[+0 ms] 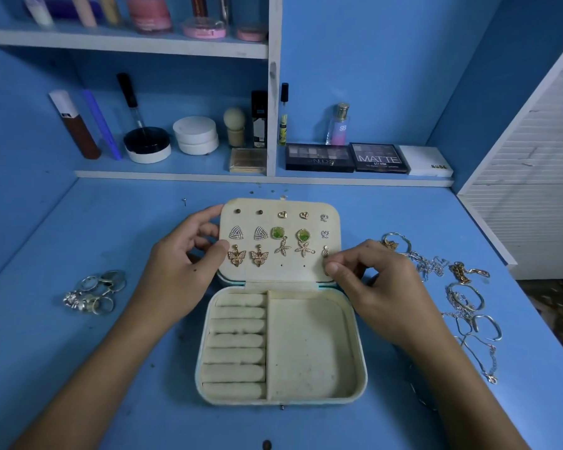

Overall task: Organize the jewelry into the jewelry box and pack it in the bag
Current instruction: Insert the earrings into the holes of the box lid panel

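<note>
Your left hand [189, 264] has its grip on the left edge of the open lid [280, 241], thumb on the front near a butterfly earring and fingers curled round the edge. Your right hand [371, 274] pinches at the lid's lower right corner, fingertips closed on something small just under the last earring [325, 252] in the bottom row; whether that is an earring back or the lid itself, I cannot tell.

Watch the lid: if you press hard on one corner while the other hand only steadies it, the panel may tip and the dangling pieces could swing or snag. A tiny stud or back could also slip from your pinch and roll off across the surface [111, 222].

Look at the jewelry box [280, 345] lying open in front of you, cream and a little stained. Its lid carries three rows of earrings; two holes in the bottom row are bare. Its ring rolls and side tray hold nothing. Rings [93, 293] lie heaped to the left, chains and bracelets [462, 297] tangled to the right.
</note>
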